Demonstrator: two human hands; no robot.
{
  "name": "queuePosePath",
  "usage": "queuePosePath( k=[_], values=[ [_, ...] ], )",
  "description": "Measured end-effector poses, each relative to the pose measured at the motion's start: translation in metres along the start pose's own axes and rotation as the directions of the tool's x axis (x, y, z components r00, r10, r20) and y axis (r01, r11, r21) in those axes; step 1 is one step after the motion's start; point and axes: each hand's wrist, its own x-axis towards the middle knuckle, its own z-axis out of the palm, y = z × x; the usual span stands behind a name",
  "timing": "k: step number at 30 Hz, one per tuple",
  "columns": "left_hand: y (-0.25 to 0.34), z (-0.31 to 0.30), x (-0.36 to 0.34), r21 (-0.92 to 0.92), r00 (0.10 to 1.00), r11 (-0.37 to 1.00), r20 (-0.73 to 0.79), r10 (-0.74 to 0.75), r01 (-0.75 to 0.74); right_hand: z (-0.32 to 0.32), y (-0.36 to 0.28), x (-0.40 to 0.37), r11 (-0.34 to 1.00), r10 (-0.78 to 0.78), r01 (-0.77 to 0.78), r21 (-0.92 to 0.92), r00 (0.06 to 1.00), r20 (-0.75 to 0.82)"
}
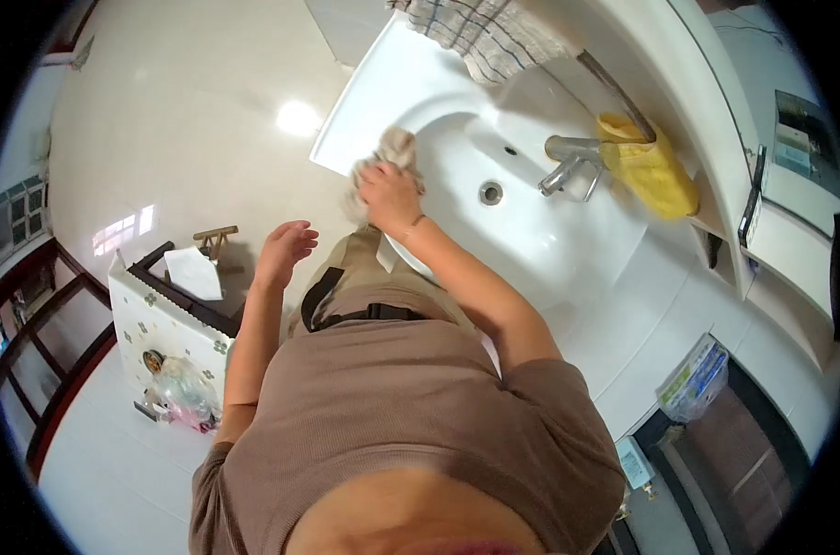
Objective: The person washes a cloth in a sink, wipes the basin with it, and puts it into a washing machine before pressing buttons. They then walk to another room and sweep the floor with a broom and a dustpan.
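Observation:
My right hand (392, 199) presses a crumpled beige cloth (397, 148) onto the front rim of a white washbasin (554, 245), its fingers closed over the fabric. Part of the cloth hangs down over the basin's outer edge. A thin band circles my right wrist. My left hand (286, 252) is held in the air to the left of my belt, fingers loosely bent and touching nothing. Beneath it is the tiled floor. Inside the basin the drain (491, 192) is visible, and a metal faucet (572, 162) stands at its back.
A yellow cloth (646, 171) hangs behind the faucet, and a checked towel (484, 32) lies over the basin's far end. To my left stands a flower-patterned cabinet (161, 319) beside a small wooden stand (214, 238). A plastic package (692, 379) is at lower right.

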Motion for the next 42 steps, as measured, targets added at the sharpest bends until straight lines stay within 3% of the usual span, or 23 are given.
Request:
queuePosePath(
  k=[2,3,4,6,8,10,12,14,16,18,22,24,25,27,28,30,31,33,35,37,38,41,42],
  values=[
    [-0.001,0.005,0.000,0.009,1.000,1.000,0.022,0.005,-0.005,-0.029,0.014,-0.022,0.989,0.139,-0.124,-0.077,0.960,0.242],
    [-0.002,0.007,0.001,0.012,0.999,1.000,0.041,0.012,-0.012,-0.041,0.031,-0.026,0.913,0.363,-0.400,0.079,0.886,0.290],
    [-0.004,0.007,0.003,0.015,0.999,1.000,0.045,0.008,-0.008,-0.053,0.052,-0.026,0.737,0.546,-0.641,0.212,0.751,0.371],
    [-0.006,0.007,0.011,0.063,0.998,0.998,0.064,0.007,-0.011,-0.072,0.090,-0.027,0.665,0.668,-0.591,0.455,0.744,-0.009],
    [0.002,0.014,0.006,0.071,0.999,0.997,0.048,0.016,-0.019,-0.092,0.122,-0.008,0.770,0.608,-0.422,0.479,0.712,-0.351],
    [0.006,0.016,0.005,0.087,0.999,0.996,0.028,0.021,-0.023,-0.101,0.142,0.017,0.878,0.475,-0.320,0.355,0.667,-0.574],
    [0.005,0.015,0.006,0.081,0.999,0.996,0.031,0.023,-0.025,-0.086,0.144,0.040,0.814,0.580,-0.432,0.388,0.631,-0.515],
    [0.005,0.015,0.002,0.096,0.999,0.995,0.038,0.022,-0.026,-0.036,0.169,0.052,0.860,0.501,-0.427,0.280,0.810,-0.304],
    [0.005,0.016,-0.001,0.131,1.000,0.991,0.012,0.008,-0.010,-0.012,0.116,0.039,0.928,0.326,-0.373,-0.015,0.828,-0.457],
    [0.003,0.018,-0.001,0.146,1.000,0.989,0.008,0.002,-0.004,0.018,0.092,0.023,0.974,0.224,-0.196,0.110,0.873,-0.433],
    [-0.002,0.028,0.004,0.173,1.000,0.985,0.022,-0.019,0.015,0.031,0.042,-0.044,0.925,0.211,-0.113,0.363,0.946,-0.245],
    [-0.002,0.036,0.008,0.189,0.998,0.982,0.050,-0.026,0.016,0.028,0.040,-0.084,0.824,0.241,-0.145,0.548,0.965,-0.108],
    [-0.002,0.043,0.009,0.200,0.998,0.980,0.054,-0.023,0.011,0.030,0.044,-0.105,0.824,0.255,-0.153,0.546,0.960,-0.117],
    [-0.001,0.057,0.010,0.225,0.997,0.974,0.076,-0.025,0.008,0.026,0.056,-0.145,0.822,0.192,-0.200,0.533,0.979,0.072],
    [0.000,0.064,0.011,0.243,0.996,0.970,0.084,-0.022,0.001,0.017,0.061,-0.162,0.822,0.212,-0.213,0.528,0.975,0.064],
    [0.000,0.077,0.013,0.268,0.994,0.964,0.106,-0.026,-0.003,-0.003,0.075,-0.193,0.757,0.279,-0.414,0.506,0.904,0.323],
    [0.000,0.083,0.014,0.275,0.993,0.962,0.110,-0.032,0.001,-0.012,0.084,-0.210,0.752,0.297,-0.426,0.503,0.900,0.319],
    [-0.001,0.096,0.015,0.283,0.992,0.959,0.122,-0.023,-0.012,-0.032,0.102,-0.241,0.800,0.366,-0.527,0.287,0.808,0.462],
    [-0.003,0.105,0.016,0.291,0.989,0.957,0.145,-0.029,-0.015,-0.063,0.117,-0.259,0.751,0.558,-0.661,-0.002,0.632,0.537],
    [-0.005,0.116,0.016,0.300,0.988,0.954,0.152,-0.026,-0.021,-0.086,0.151,-0.286,0.655,0.677,-0.753,-0.054,0.555,0.484],
    [-0.008,0.120,0.016,0.299,0.988,0.954,0.153,-0.029,-0.019,-0.121,0.155,-0.293,0.665,0.695,-0.744,0.064,0.649,0.311],
    [-0.013,0.132,0.016,0.281,0.988,0.959,0.153,-0.014,-0.030,-0.180,0.198,-0.309,0.613,0.790,-0.790,0.025,0.613,0.020],
    [-0.016,0.137,0.013,0.278,0.989,0.960,0.147,-0.016,-0.025,-0.188,0.220,-0.321,0.724,0.673,-0.689,-0.027,0.715,-0.191]
  ],
)
